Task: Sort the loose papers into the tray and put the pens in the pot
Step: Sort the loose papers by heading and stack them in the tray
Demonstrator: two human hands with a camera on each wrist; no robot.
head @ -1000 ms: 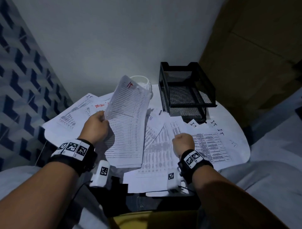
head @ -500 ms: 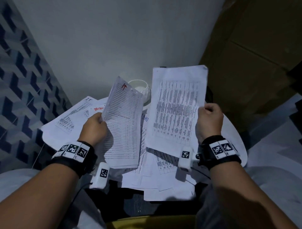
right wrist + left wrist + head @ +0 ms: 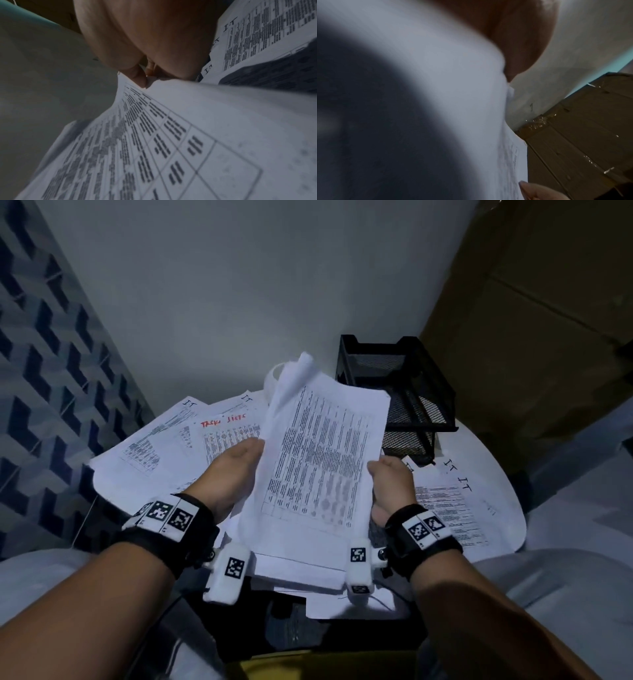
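I hold one stack of printed papers [image 3: 318,474] above the table with both hands. My left hand [image 3: 245,455] grips its left edge, thumb on top and fingers hidden behind. My right hand [image 3: 387,474] pinches the right edge; in the right wrist view thumb and fingers [image 3: 137,75] close on the top sheet [image 3: 188,135]. The left wrist view shows only my palm [image 3: 513,33] and blurred white paper [image 3: 436,81]. The black mesh tray [image 3: 404,392] stands behind the stack at the back right. The white pot [image 3: 270,378] peeks out behind the stack's top. No pens show.
Loose printed sheets [image 3: 154,446] lie on the left of the round white table [image 3: 507,484], with more sheets [image 3: 452,501] on the right and under my wrists. A cardboard box [image 3: 531,320] stands at the right and a patterned wall [image 3: 51,371] at the left.
My right hand picked a sheet off the table, lifted it, then brought it left onto the stack in my left hand. The tray, briefly hidden, shows again.
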